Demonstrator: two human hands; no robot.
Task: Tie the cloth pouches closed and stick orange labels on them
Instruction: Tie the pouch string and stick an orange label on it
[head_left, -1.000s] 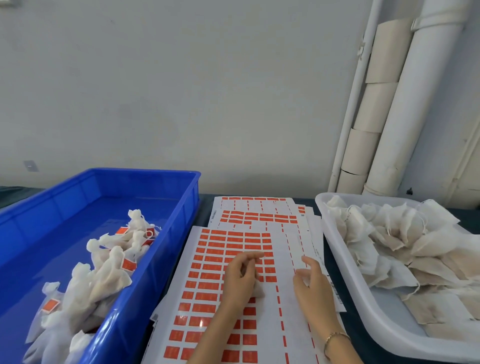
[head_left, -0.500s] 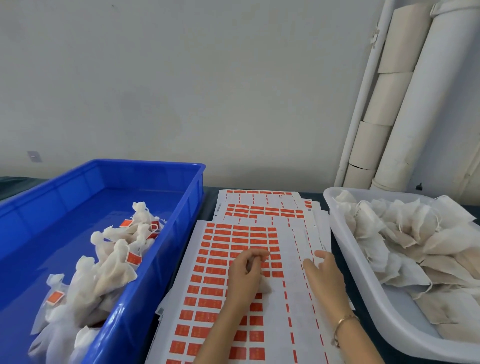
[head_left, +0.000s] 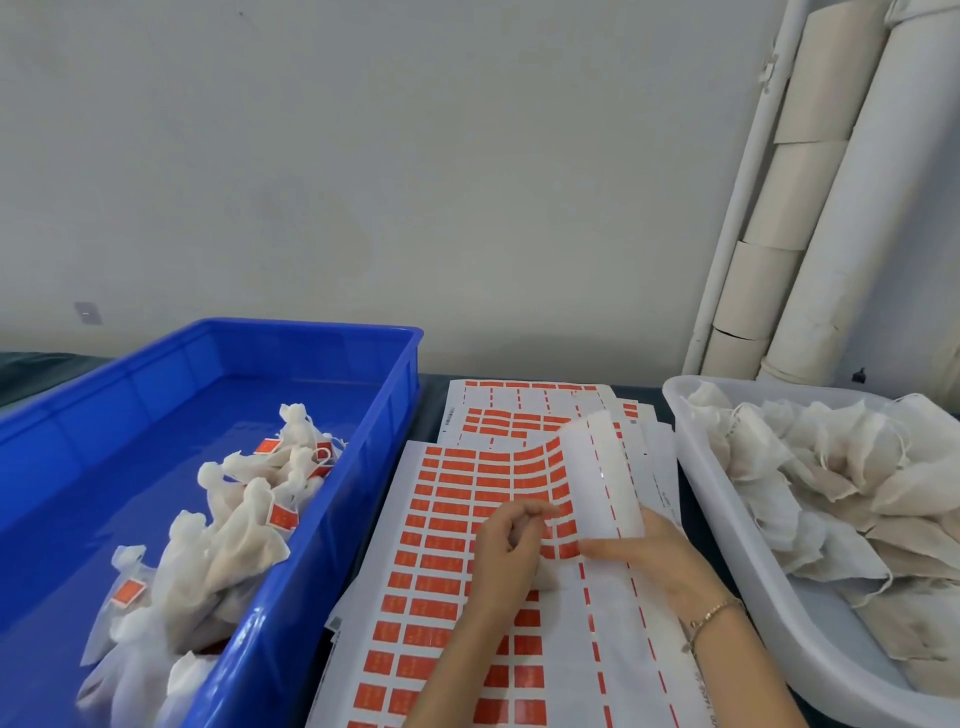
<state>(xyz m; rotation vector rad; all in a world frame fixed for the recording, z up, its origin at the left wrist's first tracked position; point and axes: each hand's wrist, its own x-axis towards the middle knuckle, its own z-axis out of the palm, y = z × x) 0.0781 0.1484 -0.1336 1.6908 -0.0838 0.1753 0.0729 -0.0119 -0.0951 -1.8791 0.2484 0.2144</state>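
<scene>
A sheet of orange labels (head_left: 457, 525) lies on the table between two bins. My left hand (head_left: 511, 548) rests on it with fingertips curled at a label near the sheet's middle. My right hand (head_left: 649, 556) grips the sheet's right edge, thumb on top, and has bent the right part (head_left: 602, 467) up off the stack. Tied white pouches with orange labels (head_left: 244, 519) lie in the blue bin (head_left: 332, 519) at left. Untied cloth pouches (head_left: 810, 478) fill the white bin (head_left: 727, 525) at right.
More label sheets (head_left: 519, 410) are stacked under and behind the top one. A wall stands close behind the table, with white pipes and cardboard tubes (head_left: 810, 208) at the right corner. The bins flank the sheets closely on both sides.
My right hand has taken hold of the sheet's right edge and lifted it, curling that side upward. My left hand stays on the labels at about the same spot.
</scene>
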